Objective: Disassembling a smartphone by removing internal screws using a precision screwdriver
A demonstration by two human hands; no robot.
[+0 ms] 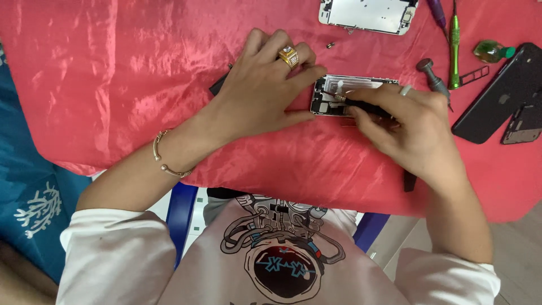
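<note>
Here, both hands crowd opened phone point(339, 90), near cloth edge point(316, 195)

An opened phone body point(339, 96) is being kept flat on the cloth-covered table point(113, 85), between the left hand point(262, 90) on its left and the right hand point(415, 127) on its right. A screwdriver point(361, 104) is being held across its near edge. A screen panel point(367, 14) is lying behind it at the far edge. To the right, a second screwdriver point(433, 80), a thin tool point(454, 48) and a small bottle point(492, 51) are lying, with a phone back cover point(499, 96) furthest right.
</note>
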